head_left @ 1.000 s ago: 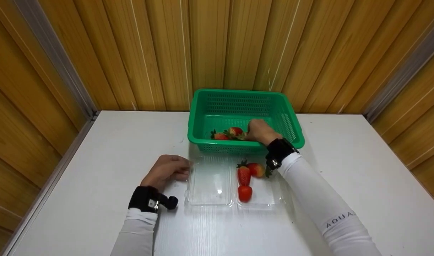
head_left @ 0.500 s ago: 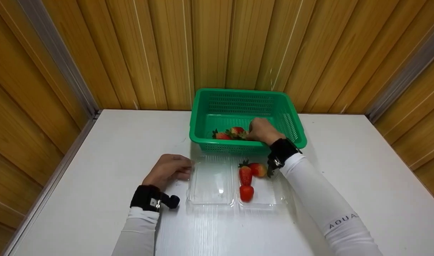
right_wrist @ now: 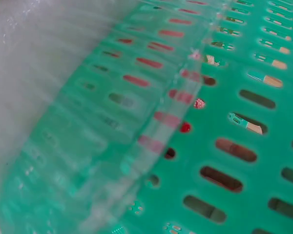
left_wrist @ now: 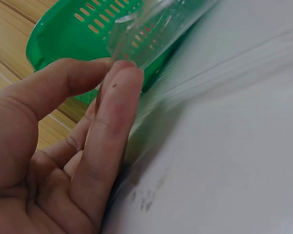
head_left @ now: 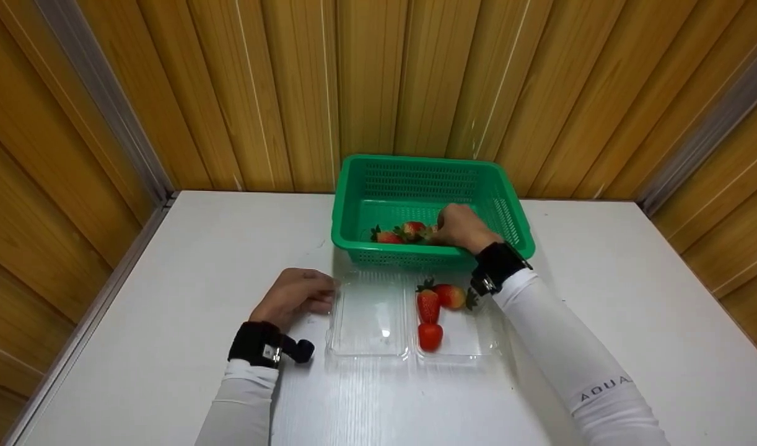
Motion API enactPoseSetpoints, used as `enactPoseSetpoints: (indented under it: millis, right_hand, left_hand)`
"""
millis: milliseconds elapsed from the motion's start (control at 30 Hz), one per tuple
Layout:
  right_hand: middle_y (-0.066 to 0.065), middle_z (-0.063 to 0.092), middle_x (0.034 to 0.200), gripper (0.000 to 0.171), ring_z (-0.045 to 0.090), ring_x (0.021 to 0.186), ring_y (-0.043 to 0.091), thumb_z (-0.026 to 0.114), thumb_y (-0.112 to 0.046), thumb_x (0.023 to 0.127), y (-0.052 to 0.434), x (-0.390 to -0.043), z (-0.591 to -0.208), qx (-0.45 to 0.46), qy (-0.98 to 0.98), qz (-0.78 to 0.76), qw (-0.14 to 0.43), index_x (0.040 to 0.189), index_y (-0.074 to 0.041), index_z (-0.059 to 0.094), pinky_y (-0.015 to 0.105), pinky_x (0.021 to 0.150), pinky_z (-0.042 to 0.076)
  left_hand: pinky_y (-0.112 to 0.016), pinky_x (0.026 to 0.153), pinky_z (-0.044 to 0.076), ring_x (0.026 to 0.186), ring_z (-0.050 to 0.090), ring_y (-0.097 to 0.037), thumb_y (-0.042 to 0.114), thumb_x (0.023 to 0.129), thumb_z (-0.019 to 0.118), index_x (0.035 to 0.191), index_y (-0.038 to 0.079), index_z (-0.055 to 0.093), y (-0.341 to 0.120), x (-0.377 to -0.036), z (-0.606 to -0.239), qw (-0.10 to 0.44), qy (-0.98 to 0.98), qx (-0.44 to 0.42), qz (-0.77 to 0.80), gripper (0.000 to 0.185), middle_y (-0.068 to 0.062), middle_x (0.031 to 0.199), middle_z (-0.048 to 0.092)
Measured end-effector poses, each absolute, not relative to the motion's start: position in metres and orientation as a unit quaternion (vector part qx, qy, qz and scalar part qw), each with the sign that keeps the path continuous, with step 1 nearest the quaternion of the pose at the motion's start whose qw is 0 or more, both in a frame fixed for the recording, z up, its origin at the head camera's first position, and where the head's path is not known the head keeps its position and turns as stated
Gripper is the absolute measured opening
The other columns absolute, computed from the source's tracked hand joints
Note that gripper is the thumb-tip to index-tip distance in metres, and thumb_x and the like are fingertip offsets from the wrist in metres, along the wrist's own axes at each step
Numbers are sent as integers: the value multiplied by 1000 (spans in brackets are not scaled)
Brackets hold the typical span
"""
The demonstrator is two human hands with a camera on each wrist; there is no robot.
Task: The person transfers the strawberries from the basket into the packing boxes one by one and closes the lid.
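My left hand pinches the left edge of an open clear plastic clamshell box between thumb and fingers. The left wrist view shows the fingertips on its thin rim. In the box's right half lie an upright strawberry, another on its side and a third nearer the front. My right hand reaches into a green basket, fingers curled at a strawberry mostly covered by them. Beside it lie more strawberries. The basket's front rim hides the right fingertips.
The basket stands on the white table right behind the box, near the wood-patterned back wall. The right wrist view is filled by the basket's slotted side and the blurred clear plastic; the right hand is outside it.
My right hand stays in the basket, shifting only slightly, and its wrist has moved a little to the right. More of the sideways strawberry's leaves shows. The left hand keeps its place on the box.
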State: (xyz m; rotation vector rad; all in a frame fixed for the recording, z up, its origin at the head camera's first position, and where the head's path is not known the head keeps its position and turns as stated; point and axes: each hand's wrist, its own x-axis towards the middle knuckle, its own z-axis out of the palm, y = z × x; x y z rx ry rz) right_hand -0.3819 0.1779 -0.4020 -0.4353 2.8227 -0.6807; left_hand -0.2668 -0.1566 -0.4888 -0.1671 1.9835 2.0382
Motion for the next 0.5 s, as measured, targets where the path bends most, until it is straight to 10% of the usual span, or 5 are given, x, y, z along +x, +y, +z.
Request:
enactPoseSetpoints:
  millis: [500]
  right_hand:
    - [1,52,73,14,44,66,17,76,-10,90,185,-376,-399,-174,958,-224,42,81,-2,68,28,56,35]
  left_hand:
    - [-30,72,65,73,71,-17,5,91,79,104,-8,75,-155,-268,-491,143,674,-58,723,20,-15,93,71]
